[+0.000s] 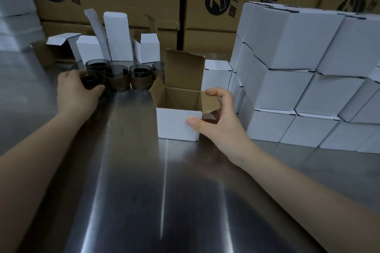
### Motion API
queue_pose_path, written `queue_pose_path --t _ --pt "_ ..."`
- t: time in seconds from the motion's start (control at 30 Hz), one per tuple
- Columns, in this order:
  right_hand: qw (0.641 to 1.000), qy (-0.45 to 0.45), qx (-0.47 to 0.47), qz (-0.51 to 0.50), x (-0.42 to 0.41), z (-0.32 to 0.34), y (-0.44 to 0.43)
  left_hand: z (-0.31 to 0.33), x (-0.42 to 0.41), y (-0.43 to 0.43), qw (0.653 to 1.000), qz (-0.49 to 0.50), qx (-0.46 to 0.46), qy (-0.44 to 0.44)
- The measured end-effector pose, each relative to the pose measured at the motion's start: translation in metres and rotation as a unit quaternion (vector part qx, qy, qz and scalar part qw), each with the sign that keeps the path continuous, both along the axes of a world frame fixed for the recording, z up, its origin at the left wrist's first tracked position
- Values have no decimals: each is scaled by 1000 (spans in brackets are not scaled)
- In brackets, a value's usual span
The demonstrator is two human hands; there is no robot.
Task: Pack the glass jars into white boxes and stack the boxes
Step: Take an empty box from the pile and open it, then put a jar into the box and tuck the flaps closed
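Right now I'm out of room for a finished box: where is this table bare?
Bare: the wide steel table on the near side of the open box, and the patch left of that box, in front of the glass jars. Crowded: stacked white boxes at right, empty cartons behind the jars.

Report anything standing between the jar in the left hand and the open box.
Nothing covers the open box: its flaps stand clear, the right hand holding one aside. Beside the path, other jars stand right of the jar the left hand grips; lifting over looks safest.
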State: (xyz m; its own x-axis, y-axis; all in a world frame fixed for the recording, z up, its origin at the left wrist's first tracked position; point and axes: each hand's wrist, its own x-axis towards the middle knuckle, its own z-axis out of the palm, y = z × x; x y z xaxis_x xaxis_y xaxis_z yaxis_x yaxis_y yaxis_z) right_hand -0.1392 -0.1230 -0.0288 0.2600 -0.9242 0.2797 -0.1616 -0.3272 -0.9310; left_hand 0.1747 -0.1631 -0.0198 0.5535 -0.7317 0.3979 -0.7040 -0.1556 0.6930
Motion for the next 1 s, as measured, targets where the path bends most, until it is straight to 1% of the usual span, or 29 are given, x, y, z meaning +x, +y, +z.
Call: queue_pose_path --t 0.2,0.3,0.37,0.5,0.57,0.63,0.7,0.8,0.9,1.0 --pt "1000 13 0 -7 1 2 2 -1 -5 11 997 -11 -68 46" --pt "1000 16 -1 -9 2 3 3 1 -11 19 992 -36 -107 56" --pt "1000 15 -1 -8 2 4 4 7 -17 25 986 -53 -139 79" --pt "1000 13 -8 -6 2 6 7 27 -44 42 960 -88 -227 135" --pt "1000 9 -9 -5 2 7 8 39 -64 54 939 -129 -270 167" --pt "1000 -1 -11 1 1 9 10 49 -84 69 923 -179 -292 178" --pt "1000 -2 -18 4 0 10 11 57 -100 82 904 -242 -293 196" --pt "999 -2 -33 -17 -1 15 15 61 -119 96 878 -329 -260 230" --pt "995 -27 -72 -68 -1 23 21 61 -134 103 861 -373 -241 249" --pt "983 -60 -141 -103 -2 29 26 58 -141 106 859 -387 -232 241"
